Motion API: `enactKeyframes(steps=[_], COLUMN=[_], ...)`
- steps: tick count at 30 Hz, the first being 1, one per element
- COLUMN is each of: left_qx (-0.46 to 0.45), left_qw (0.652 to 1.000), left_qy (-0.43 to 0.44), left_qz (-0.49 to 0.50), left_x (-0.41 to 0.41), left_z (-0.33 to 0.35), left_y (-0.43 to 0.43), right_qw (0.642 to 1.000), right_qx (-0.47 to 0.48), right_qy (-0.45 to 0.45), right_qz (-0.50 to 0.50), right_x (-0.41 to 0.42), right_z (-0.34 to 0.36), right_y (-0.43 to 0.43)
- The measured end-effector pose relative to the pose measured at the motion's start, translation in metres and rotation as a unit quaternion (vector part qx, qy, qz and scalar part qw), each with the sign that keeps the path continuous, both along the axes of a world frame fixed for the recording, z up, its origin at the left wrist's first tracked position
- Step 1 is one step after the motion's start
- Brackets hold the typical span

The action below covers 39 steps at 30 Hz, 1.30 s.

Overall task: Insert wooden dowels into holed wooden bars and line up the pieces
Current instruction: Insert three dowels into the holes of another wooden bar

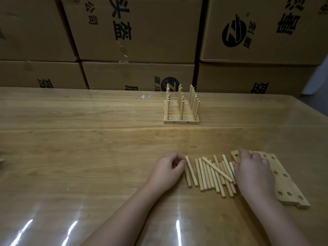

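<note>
So the loose dowels [211, 174] were lying flat on the table [88, 139] between both hands, mostly pointing away from the person, with one lying slantwise on top of the pile. The left hand [167, 170] sat curled at the pile's left edge, fingertips touching the end of the outermost dowel, though I couldn't tell if it was actually pinching it. The right hand [253, 174] lay palm down across the drilled bars [284, 180] just right of the pile, not clearly gripping, while the finished pieces [181, 107] stood well back.
</note>
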<state>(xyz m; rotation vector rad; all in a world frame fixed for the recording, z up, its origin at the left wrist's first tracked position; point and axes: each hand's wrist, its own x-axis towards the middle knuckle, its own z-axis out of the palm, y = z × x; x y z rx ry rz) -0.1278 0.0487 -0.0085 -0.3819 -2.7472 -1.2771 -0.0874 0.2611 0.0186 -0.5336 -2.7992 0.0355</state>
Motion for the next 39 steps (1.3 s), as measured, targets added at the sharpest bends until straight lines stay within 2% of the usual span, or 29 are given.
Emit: enactKeyframes(steps=[2,4,7,10,13,17,20,22,24,26,28,31,33,36,39], left_qx=[0.002,0.006,0.072,0.167,0.223,0.239,0.226,0.231,0.313,0.459,0.538,0.588,0.597,0.585,0.575], left_qw=[1.0,1.0,0.997,0.983,0.965,0.945,0.942,0.946,0.928,0.864,0.811,0.768,0.76,0.77,0.779], left_qy=[-0.001,-0.003,-0.028,-0.063,-0.098,-0.138,-0.155,-0.164,-0.178,-0.203,-0.229,-0.254,-0.255,-0.254,-0.251], left_qz=[-0.002,0.0,-0.001,-0.036,-0.095,-0.177,-0.192,-0.161,-0.096,-0.042,-0.008,0.002,0.002,-0.005,-0.012], left_x=[0.001,0.001,0.004,0.01,0.016,0.02,0.02,0.016,0.011,0.004,-0.003,-0.01,-0.012,-0.012,-0.011], left_z=[0.0,0.0,0.004,0.011,0.017,0.02,0.02,0.021,0.021,0.022,0.022,0.019,0.019,0.018,0.017], left_y=[0.0,0.0,-0.001,-0.004,-0.003,0.0,0.0,-0.001,-0.004,-0.009,-0.014,-0.016,-0.017,-0.015,-0.015], right_qw=[1.0,0.995,0.969,0.9,0.783,0.702,0.677,0.692,0.76,0.846,0.89,0.907,0.914,0.929,0.935], right_qx=[-0.013,-0.057,-0.144,-0.357,-0.584,-0.674,-0.697,-0.679,-0.592,-0.439,-0.298,-0.14,-0.073,-0.059,-0.054], right_qy=[0.019,0.082,0.187,0.222,0.159,0.147,0.144,0.146,0.149,0.143,0.13,0.076,0.043,-0.003,0.003], right_qz=[-0.004,0.007,0.076,0.12,0.142,0.176,0.187,0.197,0.223,0.266,0.321,0.39,0.397,0.366,0.351], right_x=[0.001,0.004,0.01,0.012,0.013,0.015,0.014,0.012,0.01,0.01,0.012,0.014,0.015,0.013,0.01], right_z=[0.006,0.013,0.022,0.023,0.019,0.002,-0.006,-0.007,-0.008,-0.012,-0.013,-0.012,-0.015,-0.018,-0.016], right_y=[0.002,0.001,-0.007,-0.017,-0.033,-0.055,-0.066,-0.066,-0.061,-0.057,-0.059,-0.068,-0.072,-0.073,-0.073])
